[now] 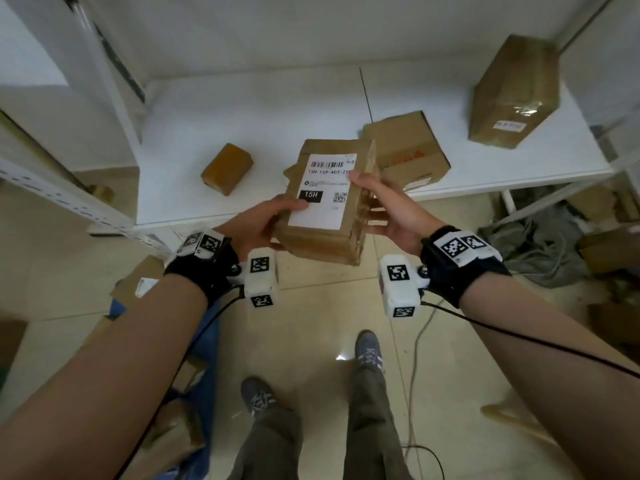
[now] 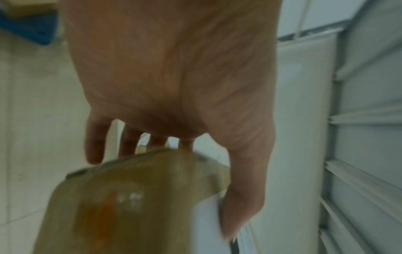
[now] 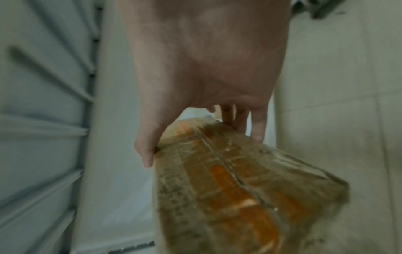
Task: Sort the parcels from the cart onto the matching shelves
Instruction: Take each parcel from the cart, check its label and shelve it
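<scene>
I hold a brown cardboard parcel [image 1: 323, 202] with a white label reading 15H in front of the low white shelf [image 1: 214, 109]. My left hand [image 1: 263, 220] grips its left side, thumb on the label and fingers underneath. My right hand [image 1: 384, 209] grips its right side, thumb on the label's upper right corner. In the left wrist view the parcel [image 2: 135, 202] sits below my left hand [image 2: 174, 86], blurred. The right wrist view shows the taped parcel [image 3: 239, 185] with an orange mark under my right hand [image 3: 204, 68].
Three other brown boxes lie on the shelf: a small one [image 1: 227, 168] at left, a medium one [image 1: 412, 150] behind the held parcel, a tall one [image 1: 512, 91] at right. Cardboard and a blue cart [image 1: 204, 341] sit lower left. Grey cloth [image 1: 547, 244] lies on the floor right.
</scene>
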Demonstrator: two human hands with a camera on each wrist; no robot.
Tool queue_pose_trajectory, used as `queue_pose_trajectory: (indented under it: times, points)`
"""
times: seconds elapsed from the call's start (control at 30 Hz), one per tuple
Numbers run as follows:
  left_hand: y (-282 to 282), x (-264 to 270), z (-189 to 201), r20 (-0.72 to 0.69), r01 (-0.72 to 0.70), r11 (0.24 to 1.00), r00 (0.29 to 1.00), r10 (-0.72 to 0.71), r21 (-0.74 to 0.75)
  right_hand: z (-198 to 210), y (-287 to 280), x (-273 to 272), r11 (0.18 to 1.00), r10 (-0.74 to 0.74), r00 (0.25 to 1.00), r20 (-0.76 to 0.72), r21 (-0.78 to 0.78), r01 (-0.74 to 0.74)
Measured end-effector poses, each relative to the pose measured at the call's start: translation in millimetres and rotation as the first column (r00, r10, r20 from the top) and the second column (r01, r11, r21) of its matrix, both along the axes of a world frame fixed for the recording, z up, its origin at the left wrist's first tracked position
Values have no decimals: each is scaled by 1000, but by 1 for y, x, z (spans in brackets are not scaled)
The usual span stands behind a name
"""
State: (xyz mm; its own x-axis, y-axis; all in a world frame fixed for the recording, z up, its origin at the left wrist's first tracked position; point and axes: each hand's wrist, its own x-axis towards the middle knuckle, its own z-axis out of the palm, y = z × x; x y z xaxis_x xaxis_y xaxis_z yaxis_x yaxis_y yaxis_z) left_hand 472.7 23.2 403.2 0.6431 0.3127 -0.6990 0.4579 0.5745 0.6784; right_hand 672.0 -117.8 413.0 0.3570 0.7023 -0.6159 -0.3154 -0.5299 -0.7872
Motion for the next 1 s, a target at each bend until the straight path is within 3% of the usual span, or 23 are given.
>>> queue_pose_trajectory:
  times: [0.17,0.27,0.33,0.43,0.53,0.7,0.87,1.0]
  points:
    - [17,-21,55,15,226,914,969,-246,336,85,-4,-22,962,211,946,246,120,-246]
    - [38,-34,53,-162,337,778,941,-297,530,123,-3,-41,924,286,893,347,146,-353]
    - [54,-43,50,-249,359,662,933,-258,658,142,-3,-54,916,281,875,395,162,-367]
    - [35,-61,102,-73,204,608,970,-232,768,168,-7,-69,896,279,841,463,189,-402]
    - [19,-72,148,143,101,617,932,-333,780,189,-13,-81,881,257,808,530,216,-421]
    - [26,-79,195,205,79,546,874,-441,834,225,-16,-88,853,249,749,613,228,-470]
    - [38,-78,247,206,-15,411,882,-425,911,272,-6,-87,831,163,708,688,290,-474]
    - [44,-73,296,198,-81,282,886,-419,956,310,2,-85,807,99,723,684,370,-460]
